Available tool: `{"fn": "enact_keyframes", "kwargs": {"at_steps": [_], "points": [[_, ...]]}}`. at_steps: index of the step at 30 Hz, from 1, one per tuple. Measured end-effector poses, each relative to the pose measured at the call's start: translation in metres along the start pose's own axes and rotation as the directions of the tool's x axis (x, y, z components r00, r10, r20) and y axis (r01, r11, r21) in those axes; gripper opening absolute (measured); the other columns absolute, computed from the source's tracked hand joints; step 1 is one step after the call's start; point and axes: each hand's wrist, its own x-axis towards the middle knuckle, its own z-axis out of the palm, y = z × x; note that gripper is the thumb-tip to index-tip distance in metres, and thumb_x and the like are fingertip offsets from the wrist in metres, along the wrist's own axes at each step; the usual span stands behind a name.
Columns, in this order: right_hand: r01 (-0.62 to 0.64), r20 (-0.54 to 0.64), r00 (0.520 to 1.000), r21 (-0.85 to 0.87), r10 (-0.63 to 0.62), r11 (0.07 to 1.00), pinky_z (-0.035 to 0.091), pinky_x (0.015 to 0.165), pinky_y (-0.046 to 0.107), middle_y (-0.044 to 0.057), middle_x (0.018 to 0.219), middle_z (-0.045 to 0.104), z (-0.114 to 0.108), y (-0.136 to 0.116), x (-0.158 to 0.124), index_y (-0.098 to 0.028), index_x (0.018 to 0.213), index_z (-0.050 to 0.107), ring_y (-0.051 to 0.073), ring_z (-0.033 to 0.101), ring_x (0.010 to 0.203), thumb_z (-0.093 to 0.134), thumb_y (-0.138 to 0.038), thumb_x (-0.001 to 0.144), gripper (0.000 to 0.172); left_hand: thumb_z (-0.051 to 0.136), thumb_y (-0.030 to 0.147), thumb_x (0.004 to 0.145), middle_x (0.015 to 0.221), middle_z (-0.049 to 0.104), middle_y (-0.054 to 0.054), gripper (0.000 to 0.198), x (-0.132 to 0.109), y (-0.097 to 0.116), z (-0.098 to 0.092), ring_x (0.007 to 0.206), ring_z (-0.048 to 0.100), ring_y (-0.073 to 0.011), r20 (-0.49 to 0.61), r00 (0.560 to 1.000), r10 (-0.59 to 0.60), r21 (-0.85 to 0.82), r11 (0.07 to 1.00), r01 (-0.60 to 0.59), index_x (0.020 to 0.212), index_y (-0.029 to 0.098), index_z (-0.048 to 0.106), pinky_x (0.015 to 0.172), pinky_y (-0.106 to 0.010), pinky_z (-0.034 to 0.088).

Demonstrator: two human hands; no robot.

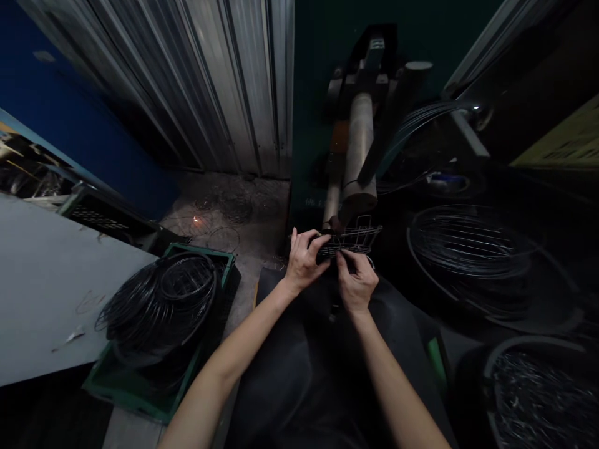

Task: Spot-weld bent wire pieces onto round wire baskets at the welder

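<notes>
A dark wire rack (355, 239) with crossing rods is held in front of me, right below the metal arms of a machine (360, 149). My left hand (305, 257) grips its left end, thumb and fingers closing round the wire. With thumb and fingers pinched together, my right hand (358, 279) is at the rack's near side. Whether a separate small wire sits in that pinch is too dark to make out. The machine's lower electrode tip touches or nearly touches the rack's far left side.
Left of me, a green crate (173, 399) holds coiled black wire racks (159, 305) beside a white panel (47, 280). On the right stand a round tub of wire pieces (468, 243) and a bucket of short metal bits (538, 399). Wire rings (224, 237) lie on the floor.
</notes>
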Motion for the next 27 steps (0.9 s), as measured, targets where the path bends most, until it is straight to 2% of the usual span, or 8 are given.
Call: {"fn": "enact_keyframes", "kwargs": {"at_steps": [10,16,27], "points": [[-0.024,-0.058,0.998,-0.030,0.022,0.999,0.048,0.069,0.025,0.004,0.078,0.065,0.0028,-0.0016,-0.0030,-0.015,0.087,0.066,0.013,0.060,0.072,0.061,-0.027,0.088,0.013,0.065,0.027,0.077,0.113,0.054,-0.009,0.047,-0.0001,0.0004,0.0020,0.109,0.055,-0.0222,-0.011,1.000,0.006,0.011,1.000,-0.006,0.120,0.020,0.048,0.111,-0.056,0.028],[-0.009,-0.051,0.999,-0.017,0.008,1.000,0.048,0.069,0.025,0.003,0.078,0.065,0.0035,-0.0006,-0.0029,-0.015,0.087,0.066,0.013,0.061,0.072,0.060,-0.026,0.088,0.013,0.066,0.027,0.075,0.114,0.055,-0.008,0.048,0.0004,-0.0001,0.0014,0.110,0.055,-0.0218,0.046,0.998,-0.040,0.028,0.999,0.039,0.120,0.021,0.048,0.112,-0.055,0.026],[0.002,-0.035,0.999,0.002,-0.002,1.000,0.049,0.069,0.024,0.003,0.078,0.064,0.0056,0.0014,-0.0001,-0.014,0.087,0.066,0.013,0.060,0.072,0.061,-0.023,0.087,0.010,0.065,0.025,0.076,0.114,0.054,-0.008,0.049,0.0035,-0.0018,-0.0002,0.110,0.054,-0.0220,0.057,0.998,-0.034,0.007,0.999,0.034,0.121,0.021,0.047,0.113,-0.055,0.025]]}}
